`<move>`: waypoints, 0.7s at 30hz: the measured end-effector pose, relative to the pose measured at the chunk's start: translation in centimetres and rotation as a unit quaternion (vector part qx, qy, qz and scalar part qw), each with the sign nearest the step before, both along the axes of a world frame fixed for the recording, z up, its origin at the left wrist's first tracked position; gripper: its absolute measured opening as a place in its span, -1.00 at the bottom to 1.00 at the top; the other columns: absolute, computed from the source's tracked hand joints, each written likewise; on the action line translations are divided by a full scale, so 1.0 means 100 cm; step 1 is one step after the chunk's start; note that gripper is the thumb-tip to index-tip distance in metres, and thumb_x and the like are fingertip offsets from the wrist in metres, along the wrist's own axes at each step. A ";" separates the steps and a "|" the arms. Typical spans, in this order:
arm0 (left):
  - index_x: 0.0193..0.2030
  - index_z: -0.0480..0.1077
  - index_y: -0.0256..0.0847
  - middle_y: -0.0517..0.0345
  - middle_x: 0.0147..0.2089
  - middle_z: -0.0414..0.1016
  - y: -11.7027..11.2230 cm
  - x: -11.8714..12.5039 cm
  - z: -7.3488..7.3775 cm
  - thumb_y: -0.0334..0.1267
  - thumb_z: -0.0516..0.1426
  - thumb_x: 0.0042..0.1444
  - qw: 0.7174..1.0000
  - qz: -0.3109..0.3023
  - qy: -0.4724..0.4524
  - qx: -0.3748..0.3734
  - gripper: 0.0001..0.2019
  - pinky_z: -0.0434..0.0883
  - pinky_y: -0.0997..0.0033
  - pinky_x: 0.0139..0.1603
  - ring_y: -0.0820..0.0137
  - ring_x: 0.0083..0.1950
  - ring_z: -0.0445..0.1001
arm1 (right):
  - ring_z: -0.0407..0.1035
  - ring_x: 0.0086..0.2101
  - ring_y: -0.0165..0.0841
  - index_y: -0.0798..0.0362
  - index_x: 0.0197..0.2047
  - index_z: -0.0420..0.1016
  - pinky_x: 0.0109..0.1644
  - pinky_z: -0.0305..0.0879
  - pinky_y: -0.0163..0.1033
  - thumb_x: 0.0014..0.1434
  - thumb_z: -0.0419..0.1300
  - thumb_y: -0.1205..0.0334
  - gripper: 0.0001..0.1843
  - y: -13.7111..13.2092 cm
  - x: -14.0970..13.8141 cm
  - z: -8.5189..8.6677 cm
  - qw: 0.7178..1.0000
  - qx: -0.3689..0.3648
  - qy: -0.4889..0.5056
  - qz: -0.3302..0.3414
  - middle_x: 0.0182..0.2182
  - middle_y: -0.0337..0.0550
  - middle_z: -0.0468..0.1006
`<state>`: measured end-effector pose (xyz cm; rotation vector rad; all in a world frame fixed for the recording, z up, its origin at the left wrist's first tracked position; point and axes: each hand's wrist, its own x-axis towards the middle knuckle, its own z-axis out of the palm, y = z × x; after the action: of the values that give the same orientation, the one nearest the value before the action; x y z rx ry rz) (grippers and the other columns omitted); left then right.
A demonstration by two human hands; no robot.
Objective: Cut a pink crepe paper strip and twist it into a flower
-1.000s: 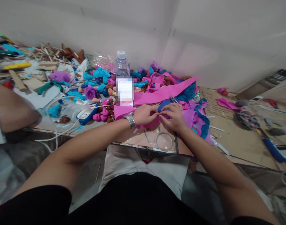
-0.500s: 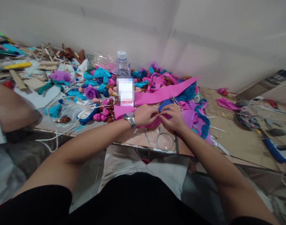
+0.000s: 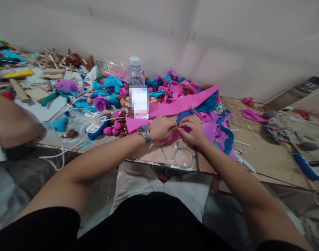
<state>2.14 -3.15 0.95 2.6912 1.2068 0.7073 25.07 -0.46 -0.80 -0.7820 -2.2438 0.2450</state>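
My left hand (image 3: 162,127), with a metal watch (image 3: 144,132) on its wrist, and my right hand (image 3: 192,130) meet at the table's front edge. Both are closed, pinching a small piece of pink paper (image 3: 172,135) between their fingertips. A dark blue paper piece (image 3: 183,115) lies just behind the fingers. A long pink paper strip (image 3: 185,101) stretches behind that. A clear tape ring (image 3: 183,157) lies on the table just below my hands.
A water bottle (image 3: 137,75) stands behind my left hand. Piles of pink, blue and purple paper flowers (image 3: 107,101) cover the table's middle. A blue glue gun (image 3: 98,127) with white cord lies left. Another person's arm (image 3: 13,122) rests at far left. Wood sticks (image 3: 49,57) lie far left.
My hands have stayed in place, with only small shifts of the fingers on the pink paper. My left wrist has turned slightly, showing the watch face more.
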 end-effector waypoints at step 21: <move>-0.02 0.64 -0.18 0.05 -0.10 0.72 0.002 0.001 -0.003 -0.19 0.11 0.42 0.999 -0.007 -0.053 -0.007 -0.74 0.38 0.27 -0.08 0.26 -0.13 0.64 | 0.47 -0.05 -0.11 -0.06 -0.26 0.57 0.15 0.24 0.12 0.25 0.30 0.18 -0.94 -0.003 0.001 0.005 1.000 0.014 0.005 0.003 -0.15 -0.08 0.67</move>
<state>2.26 -2.98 0.64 2.6113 1.1608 0.8250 25.18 -0.74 -0.27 -0.7565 -2.2363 0.2190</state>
